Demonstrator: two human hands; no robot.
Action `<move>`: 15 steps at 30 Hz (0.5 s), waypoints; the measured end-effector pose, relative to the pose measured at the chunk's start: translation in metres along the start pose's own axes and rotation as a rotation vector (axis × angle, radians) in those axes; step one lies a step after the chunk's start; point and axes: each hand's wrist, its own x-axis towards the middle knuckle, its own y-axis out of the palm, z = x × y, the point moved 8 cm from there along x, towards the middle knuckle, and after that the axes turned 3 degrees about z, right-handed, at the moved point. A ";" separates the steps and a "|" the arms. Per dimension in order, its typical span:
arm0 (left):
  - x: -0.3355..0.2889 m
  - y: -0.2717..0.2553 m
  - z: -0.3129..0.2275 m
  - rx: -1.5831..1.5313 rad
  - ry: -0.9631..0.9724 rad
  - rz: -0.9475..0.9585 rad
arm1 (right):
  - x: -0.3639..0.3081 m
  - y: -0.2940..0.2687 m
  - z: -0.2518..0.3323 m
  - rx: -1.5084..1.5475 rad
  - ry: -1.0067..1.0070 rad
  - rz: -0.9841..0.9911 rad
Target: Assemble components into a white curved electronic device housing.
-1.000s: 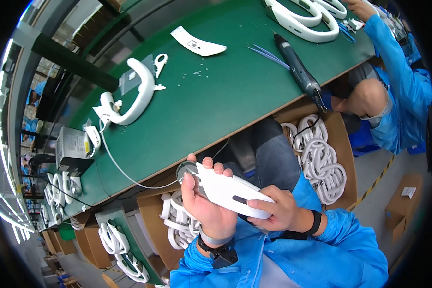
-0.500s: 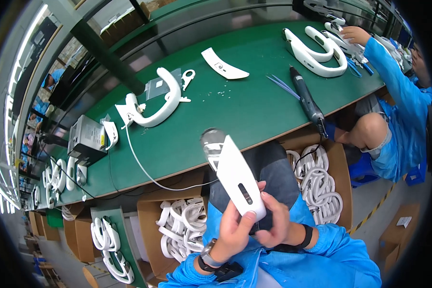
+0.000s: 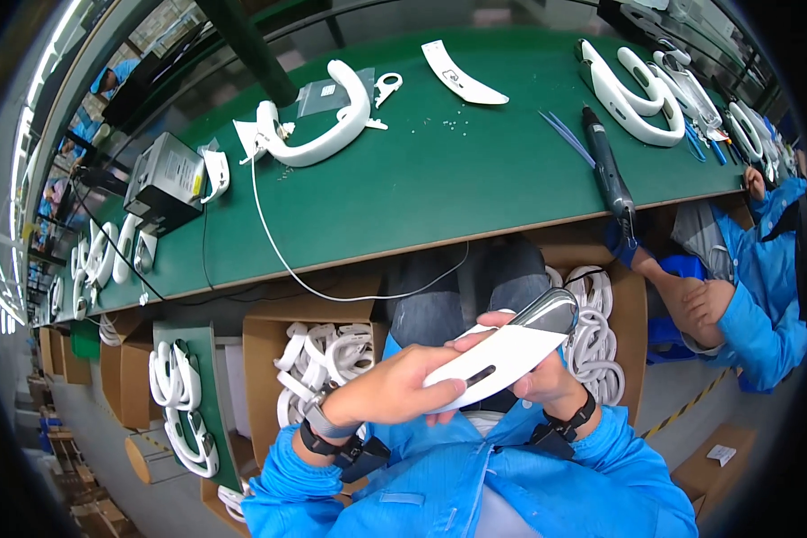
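Over my lap I hold a long, curved white plastic housing (image 3: pixel 516 348) with a dark slot in its face and a glossy, see-through rounded end pointing up to the right. My left hand (image 3: pixel 408 381) grips its lower left end, the thumb lying just below the slot. At the other side my right hand (image 3: pixel 551 381) supports it from beneath, with part of its fingers hidden behind the housing. A thin white cable (image 3: pixel 309 291) runs from a white C-shaped housing (image 3: pixel 318 148) on the green bench down over the bench edge to my lap.
On the green bench (image 3: pixel 377 202) lie a black electric screwdriver (image 3: pixel 608 166), blue tweezers (image 3: pixel 565 136), a curved white panel (image 3: pixel 457 76) and small scattered screws. Cartons of white housings (image 3: pixel 327 359) flank my legs. A co-worker in a blue jacket (image 3: pixel 762 287) sits at the right.
The housing has swung round: its see-through end pointed up-left and now points up-right. My left hand has turned over its near end. The co-worker's arm has come down from the bench.
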 end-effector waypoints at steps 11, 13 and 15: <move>0.009 -0.003 -0.007 0.202 -0.080 0.054 | -0.009 -0.008 -0.002 -0.072 -0.117 0.020; 0.011 -0.005 -0.008 0.258 -0.074 0.051 | -0.011 -0.009 -0.001 -0.105 -0.112 0.024; 0.012 -0.005 -0.011 0.314 -0.001 0.092 | -0.009 -0.008 -0.001 -0.094 -0.107 0.022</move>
